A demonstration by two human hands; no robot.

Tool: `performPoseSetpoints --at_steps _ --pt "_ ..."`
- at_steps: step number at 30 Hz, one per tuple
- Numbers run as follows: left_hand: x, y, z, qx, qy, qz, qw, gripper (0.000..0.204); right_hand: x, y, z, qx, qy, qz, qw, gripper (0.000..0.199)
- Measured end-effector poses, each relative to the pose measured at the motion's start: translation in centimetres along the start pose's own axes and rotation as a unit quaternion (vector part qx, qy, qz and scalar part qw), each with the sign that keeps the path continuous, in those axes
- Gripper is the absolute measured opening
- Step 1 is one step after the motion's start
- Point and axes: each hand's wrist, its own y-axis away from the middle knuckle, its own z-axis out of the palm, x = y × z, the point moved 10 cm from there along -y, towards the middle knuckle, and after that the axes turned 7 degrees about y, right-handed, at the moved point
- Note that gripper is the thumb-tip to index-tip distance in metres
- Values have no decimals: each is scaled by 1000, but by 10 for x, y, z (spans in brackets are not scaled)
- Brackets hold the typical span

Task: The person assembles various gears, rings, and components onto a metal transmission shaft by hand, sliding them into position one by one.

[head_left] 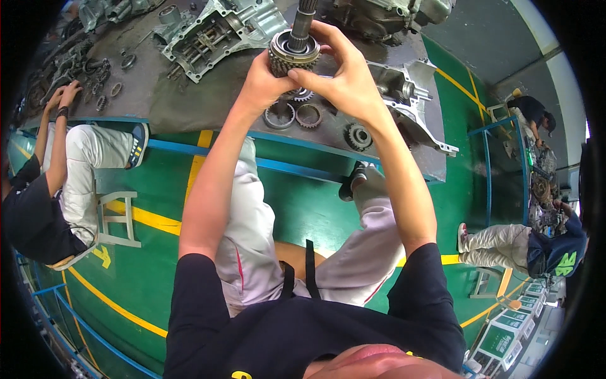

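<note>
Over the near edge of the workbench, a gear shaft (294,58) stands upright between my hands, its splined end pointing up and away. My left hand (260,82) closes around the toothed gear from the left. From the other side, my right hand (348,81) wraps it, with the thumb across the front and the fingers behind the shaft. Below lie two metal rings, a left ring (279,127) and a right ring (309,126). Another gear, partly hidden by my hands, sits just behind them. A small gear (359,136) rests to the right, near the bench edge.
An open gearbox housing (221,39) lies at the back left, another housing part (410,95) at the right. A larger casing (385,19) stands behind. At the left, a co-worker's hands (62,95) are among loose parts. Two more people work at the right.
</note>
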Motion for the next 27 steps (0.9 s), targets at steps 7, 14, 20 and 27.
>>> performPoseSetpoints --at_steps 7,14,20,27 --pt "4 0 -3 -6 28 11 1000 52 -11 -5 -4 10 62 -50 997 75" --pt "4 0 -1 -1 59 8 998 51 -3 -5 -2 28 40 -18 999 72" --pt "10 4 -1 -17 24 3 1000 44 -9 -3 6 11 21 -29 999 77" --pt "18 4 3 -27 29 29 999 55 -10 -6 -6 17 42 -53 998 79"
